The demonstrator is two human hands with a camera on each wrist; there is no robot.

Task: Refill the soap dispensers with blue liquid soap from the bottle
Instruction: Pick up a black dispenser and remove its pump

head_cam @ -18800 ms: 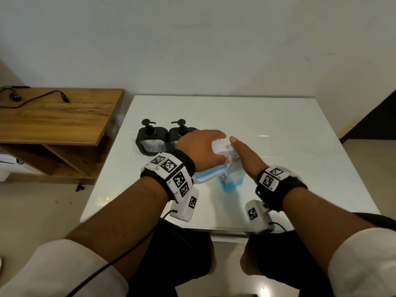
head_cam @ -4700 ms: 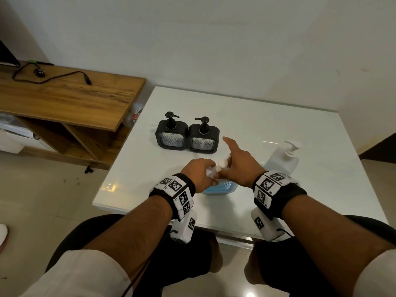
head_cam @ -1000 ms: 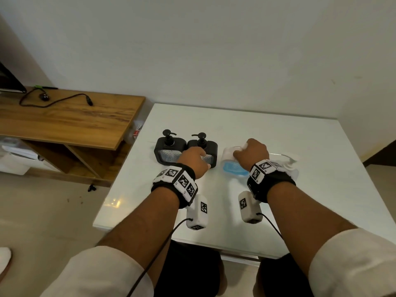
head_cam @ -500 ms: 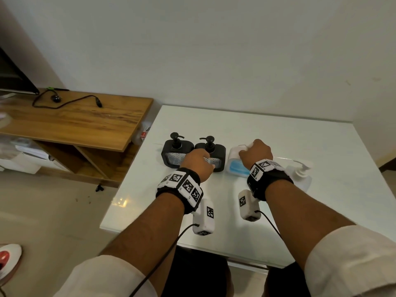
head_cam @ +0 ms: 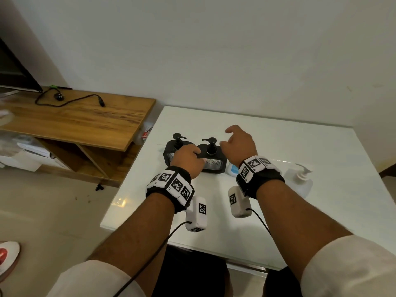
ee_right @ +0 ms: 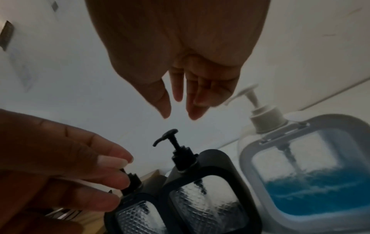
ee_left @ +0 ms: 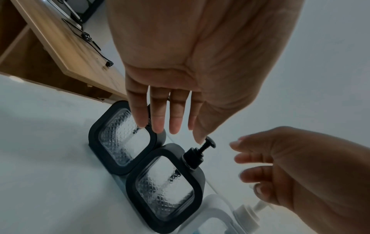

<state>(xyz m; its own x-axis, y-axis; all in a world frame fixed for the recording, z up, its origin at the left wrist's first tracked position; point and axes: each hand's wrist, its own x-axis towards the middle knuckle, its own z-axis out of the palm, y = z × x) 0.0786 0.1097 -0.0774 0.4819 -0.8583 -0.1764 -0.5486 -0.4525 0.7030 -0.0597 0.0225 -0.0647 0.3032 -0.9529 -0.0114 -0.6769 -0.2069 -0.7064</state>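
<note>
Two black soap dispensers stand side by side, the left one (head_cam: pixel 174 150) and the right one (head_cam: pixel 212 160). My left hand (head_cam: pixel 188 159) hovers over the left black dispenser (ee_left: pixel 120 139) with straight fingers (ee_left: pixel 157 120), its fingertips by the pump collar (ee_right: pixel 132 180). My right hand (head_cam: pixel 236 142) is raised above the right black dispenser (ee_right: pixel 200 186), loosely open and empty. A white-framed dispenser (ee_right: pixel 300 182) about half full of blue soap stands right of the black pair, mostly hidden behind my right wrist in the head view. The pale soap bottle (head_cam: pixel 300 181) stands further right.
The white table (head_cam: pixel 278 142) has bare surface behind and in front of the dispensers. A wooden shelf unit (head_cam: pixel 75 121) with a black cable stands left of the table, close to the left dispenser. The wall runs just behind the table.
My right hand has let go of the white-framed dispenser and risen leftward over the right black one. My left hand has shifted from the right black dispenser toward the left one.
</note>
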